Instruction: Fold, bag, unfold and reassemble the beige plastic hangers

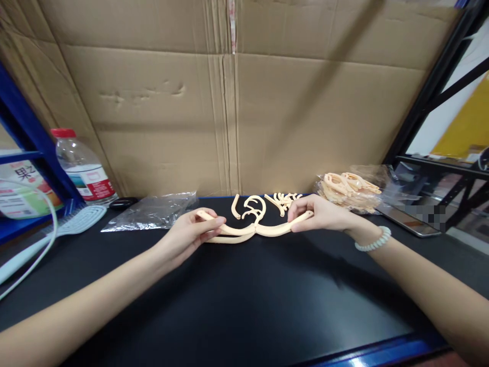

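Note:
A cream plastic hanger-like piece (272, 231) with two curved arms and a hook is held low over the black table. My left hand (200, 229) pinches the end of its left arm, and my right hand (305, 214) grips the end of its right arm. Another curved bar (231, 239) runs below the left arm toward my left fingers. The cream hook (261, 204) points away from me. Behind the piece lie a loose curved part (236, 206) and a cluster of small curved cream parts (284, 201).
On the left are a red-capped bottle (86, 171), a pale hairbrush (82, 221), a white cable and a clear plastic bag (148, 211). Bagged cream parts (347, 191) and a phone (412, 221) lie at the right. Cardboard (153, 117) stands behind the black table (244, 300).

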Available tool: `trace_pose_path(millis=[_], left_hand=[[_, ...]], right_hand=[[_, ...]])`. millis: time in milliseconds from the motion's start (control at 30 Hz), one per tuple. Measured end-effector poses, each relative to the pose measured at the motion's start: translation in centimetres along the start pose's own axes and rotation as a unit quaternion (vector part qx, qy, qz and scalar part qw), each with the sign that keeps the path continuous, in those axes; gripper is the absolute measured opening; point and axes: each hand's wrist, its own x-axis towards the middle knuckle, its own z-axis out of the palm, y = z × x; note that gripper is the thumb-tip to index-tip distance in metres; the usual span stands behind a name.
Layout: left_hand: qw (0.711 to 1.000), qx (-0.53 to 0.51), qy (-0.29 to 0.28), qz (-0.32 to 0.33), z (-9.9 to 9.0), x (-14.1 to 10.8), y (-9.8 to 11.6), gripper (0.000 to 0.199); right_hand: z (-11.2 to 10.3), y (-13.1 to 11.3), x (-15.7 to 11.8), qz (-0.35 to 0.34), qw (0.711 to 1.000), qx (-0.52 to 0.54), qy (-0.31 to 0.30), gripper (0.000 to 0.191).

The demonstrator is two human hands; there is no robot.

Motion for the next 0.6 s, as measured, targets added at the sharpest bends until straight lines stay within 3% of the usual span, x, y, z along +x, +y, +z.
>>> trace_pose_path(millis=[100, 167, 300, 400, 600], left_hand=[[0.994, 0.097, -0.046, 0.032, -1.1, 1.0, 0.6, 0.029], [0.969, 0.216, -0.090, 0.081, -1.7, 1.3, 0.9, 0.027], [0.856, 0.444, -0.167, 0.206, -2.2, 1.3, 1.1, 0.020], [0.770, 0.535, -0.200, 0.284, -2.4, 1.2, 0.9, 0.014], [0.675, 0.609, -0.214, 0.357, -2.1, 0.8, 0.1, 0.013]], right_hand=[[-0.4, 0.4, -0.1, -0.016, 0.999, -0.035, -0.002, 0.024], [-0.5, 0.8, 0.0, -0.025, 0.997, -0.066, -0.006, 0.024], [-0.1, 1.4, 0.1, -0.054, 0.989, -0.135, -0.016, 0.021], [0.4, 1.6, 0.3, -0.078, 0.980, -0.181, -0.017, 0.019], [0.9, 1.9, 0.4, -0.084, 0.965, -0.247, -0.019, 0.013]])
